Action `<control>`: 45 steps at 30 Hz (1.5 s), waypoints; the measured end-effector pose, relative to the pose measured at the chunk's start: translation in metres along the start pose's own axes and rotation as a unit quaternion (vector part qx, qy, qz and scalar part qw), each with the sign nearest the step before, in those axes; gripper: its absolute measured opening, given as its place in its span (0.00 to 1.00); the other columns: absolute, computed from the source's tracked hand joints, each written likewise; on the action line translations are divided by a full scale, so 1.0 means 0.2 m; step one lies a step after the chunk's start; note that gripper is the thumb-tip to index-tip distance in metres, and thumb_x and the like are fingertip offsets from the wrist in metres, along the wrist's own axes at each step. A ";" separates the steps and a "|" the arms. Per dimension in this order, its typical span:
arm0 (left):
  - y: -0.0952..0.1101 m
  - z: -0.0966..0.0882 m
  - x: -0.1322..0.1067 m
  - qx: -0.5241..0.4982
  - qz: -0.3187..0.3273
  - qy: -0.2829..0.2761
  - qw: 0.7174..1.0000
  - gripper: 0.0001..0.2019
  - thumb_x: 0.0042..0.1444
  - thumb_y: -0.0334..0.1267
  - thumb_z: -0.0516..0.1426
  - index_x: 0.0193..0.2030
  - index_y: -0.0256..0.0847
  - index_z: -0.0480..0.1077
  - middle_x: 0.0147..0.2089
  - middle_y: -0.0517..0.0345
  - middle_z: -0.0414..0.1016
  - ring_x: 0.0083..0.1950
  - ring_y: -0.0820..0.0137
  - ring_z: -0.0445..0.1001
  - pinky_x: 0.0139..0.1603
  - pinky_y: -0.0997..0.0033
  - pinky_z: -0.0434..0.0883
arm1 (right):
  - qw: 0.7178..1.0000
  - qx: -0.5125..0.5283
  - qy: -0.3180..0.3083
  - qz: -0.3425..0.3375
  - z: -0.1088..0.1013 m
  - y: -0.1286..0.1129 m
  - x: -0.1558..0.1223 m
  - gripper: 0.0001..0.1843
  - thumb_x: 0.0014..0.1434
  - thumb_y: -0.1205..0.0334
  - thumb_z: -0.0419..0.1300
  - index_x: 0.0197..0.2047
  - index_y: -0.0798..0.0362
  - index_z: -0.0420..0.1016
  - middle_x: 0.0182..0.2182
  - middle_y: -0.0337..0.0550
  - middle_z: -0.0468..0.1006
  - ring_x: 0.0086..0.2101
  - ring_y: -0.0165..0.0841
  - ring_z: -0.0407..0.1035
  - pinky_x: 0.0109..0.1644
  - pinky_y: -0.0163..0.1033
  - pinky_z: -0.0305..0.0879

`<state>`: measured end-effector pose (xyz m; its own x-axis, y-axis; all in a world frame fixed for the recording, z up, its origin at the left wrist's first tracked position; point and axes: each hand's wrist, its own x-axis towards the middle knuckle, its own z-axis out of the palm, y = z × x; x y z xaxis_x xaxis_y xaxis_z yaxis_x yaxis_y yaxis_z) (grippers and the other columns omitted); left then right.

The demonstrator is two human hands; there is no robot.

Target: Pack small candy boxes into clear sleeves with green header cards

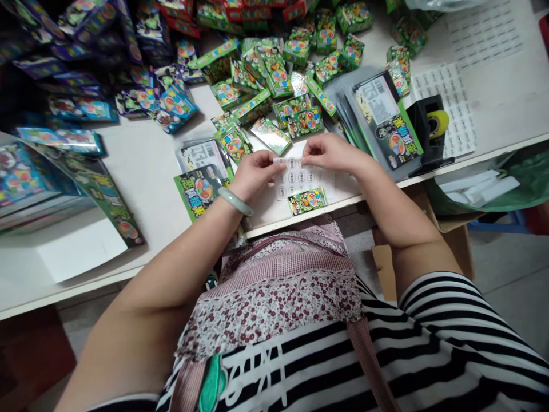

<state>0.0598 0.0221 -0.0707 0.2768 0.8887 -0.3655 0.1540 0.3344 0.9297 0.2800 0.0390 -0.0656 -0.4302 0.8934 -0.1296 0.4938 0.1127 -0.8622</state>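
Observation:
A sheet of round, clear stickers with dark print (295, 178) lies near the table's front edge. My left hand (257, 171), with a pale bangle at the wrist, pinches the sheet's upper left side between thumb and fingers. At the sheet's top edge, my right hand (328, 153) has thumb and forefinger closed on a sticker; its fingertips hide most of it. Just below the sheet lies a small green printed box (307, 201). Another box, white face up (271, 135), rests just beyond my hands.
Loose green boxes (274, 71) pile up ahead, purple boxes (86, 51) further left. Flat printed packaging (199, 189) lies beside my left wrist. More packaging (388, 123), a black tape dispenser (429, 131) and sticker sheets (448, 103) are right. An open carton (81, 240) stands left.

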 end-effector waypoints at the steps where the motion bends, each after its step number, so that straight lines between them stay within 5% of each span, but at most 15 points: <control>1: 0.00 -0.01 0.00 0.002 -0.003 -0.001 1.000 0.09 0.46 0.33 0.66 0.27 0.39 0.69 0.24 0.62 0.68 0.25 0.74 0.66 0.26 0.74 0.66 | 1.000 0.009 0.000 0.001 0.00 -0.01 0.00 0.10 0.50 0.57 0.70 0.26 0.53 0.76 0.22 0.35 0.75 0.25 0.27 0.63 0.31 0.36 0.58; 10: -0.02 -0.02 0.00 -0.003 0.021 -0.015 1.000 0.12 0.43 0.39 0.69 0.26 0.40 0.69 0.23 0.62 0.68 0.24 0.74 0.65 0.25 0.74 0.64 | 0.995 0.086 0.033 0.038 0.02 -0.04 -0.02 0.09 0.45 0.63 0.72 0.26 0.54 0.75 0.23 0.35 0.74 0.25 0.27 0.63 0.32 0.35 0.58; 17: -0.03 -0.01 0.01 0.003 0.026 0.002 1.000 0.11 0.38 0.36 0.66 0.26 0.39 0.69 0.22 0.65 0.68 0.23 0.77 0.63 0.25 0.77 0.62 | 0.999 -0.039 0.023 0.019 0.05 -0.10 -0.05 0.12 0.52 0.58 0.68 0.38 0.55 0.78 0.32 0.40 0.77 0.33 0.32 0.69 0.39 0.37 0.61; 30: 0.06 -0.03 -0.06 0.088 0.004 -0.027 0.996 0.11 0.47 0.42 0.63 0.26 0.37 0.69 0.19 0.63 0.67 0.21 0.76 0.64 0.25 0.75 0.61 | 0.991 -0.131 0.004 0.014 0.12 -0.19 -0.03 0.10 0.61 0.57 0.62 0.36 0.55 0.80 0.33 0.42 0.78 0.33 0.31 0.66 0.36 0.36 0.53; 37: 0.08 -0.02 -0.06 0.161 0.042 -0.026 0.986 0.21 0.48 0.55 0.63 0.23 0.38 0.68 0.17 0.62 0.67 0.22 0.75 0.63 0.26 0.74 0.61 | 0.998 -0.066 0.019 -0.005 0.14 -0.19 -0.02 0.07 0.59 0.61 0.64 0.38 0.55 0.79 0.34 0.41 0.78 0.35 0.31 0.68 0.38 0.35 0.56; 45: 0.09 -0.05 -0.05 0.166 0.024 -0.041 0.985 0.13 0.48 0.46 0.62 0.28 0.38 0.69 0.20 0.63 0.68 0.23 0.74 0.65 0.27 0.73 0.62 | 0.999 -0.029 0.016 0.001 0.13 -0.19 0.01 0.03 0.57 0.65 0.63 0.35 0.55 0.77 0.32 0.39 0.78 0.34 0.30 0.69 0.38 0.34 0.58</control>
<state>0.0504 0.0213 -0.0505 0.3656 0.8676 -0.3371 0.4370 0.1598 0.8852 0.2401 0.0241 -0.0455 -0.4051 0.9072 -0.1138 0.5374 0.1356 -0.8324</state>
